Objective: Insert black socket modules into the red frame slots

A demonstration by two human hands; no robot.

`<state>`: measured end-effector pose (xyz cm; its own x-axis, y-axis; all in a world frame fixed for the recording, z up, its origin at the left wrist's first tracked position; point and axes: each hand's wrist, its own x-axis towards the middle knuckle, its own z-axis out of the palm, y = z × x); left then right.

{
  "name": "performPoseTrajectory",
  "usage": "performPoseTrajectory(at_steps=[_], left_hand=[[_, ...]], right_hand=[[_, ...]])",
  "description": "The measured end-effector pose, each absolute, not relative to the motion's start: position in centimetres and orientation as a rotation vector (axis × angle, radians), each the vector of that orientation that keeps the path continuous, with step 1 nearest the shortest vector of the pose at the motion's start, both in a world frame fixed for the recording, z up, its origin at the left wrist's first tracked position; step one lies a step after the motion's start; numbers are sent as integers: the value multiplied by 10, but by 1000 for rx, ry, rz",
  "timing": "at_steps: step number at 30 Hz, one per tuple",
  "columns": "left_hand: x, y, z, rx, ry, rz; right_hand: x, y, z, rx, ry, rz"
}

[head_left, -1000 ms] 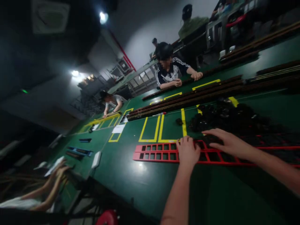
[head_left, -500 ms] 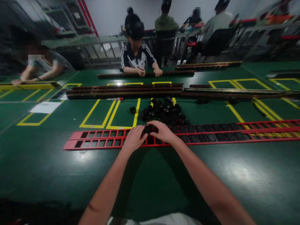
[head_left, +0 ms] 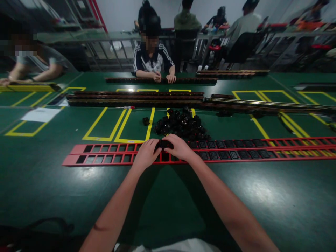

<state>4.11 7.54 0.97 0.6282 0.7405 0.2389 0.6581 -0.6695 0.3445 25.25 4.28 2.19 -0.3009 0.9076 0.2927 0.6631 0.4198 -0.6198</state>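
Note:
Two red slotted strips point(head_left: 126, 158) lie side by side across the green table in front of me, with square openings along them. Black square socket modules point(head_left: 233, 154) fill several openings to the right of my hands; the openings on the left show bare. At the far strip, my left hand point(head_left: 147, 153) and my right hand point(head_left: 179, 146) pinch a small black socket module point(head_left: 163, 144) between them, fingers curled round its two sides. My fingers partly cover it, and I cannot tell how deep it sits in the opening.
Beyond the strips lies a heap of loose black modules point(head_left: 181, 122), with one single module point(head_left: 146, 121) to its left. Long dark strips point(head_left: 136, 99) stretch across the table behind, near a red-handled screwdriver point(head_left: 128, 107). A co-worker point(head_left: 153, 59) sits opposite; another person point(head_left: 39, 66) is at left.
The view has shifted slightly, so the table's things appear a little further left. Both my hands stay together at the far strip, closed on the black module.

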Motion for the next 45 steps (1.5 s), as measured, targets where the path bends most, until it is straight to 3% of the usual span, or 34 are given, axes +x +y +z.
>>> performPoseTrajectory(at_steps=[45], left_hand=[[40, 78, 2, 2652, 1108, 541]], right_hand=[[249, 42, 24, -1389, -2123, 370]])
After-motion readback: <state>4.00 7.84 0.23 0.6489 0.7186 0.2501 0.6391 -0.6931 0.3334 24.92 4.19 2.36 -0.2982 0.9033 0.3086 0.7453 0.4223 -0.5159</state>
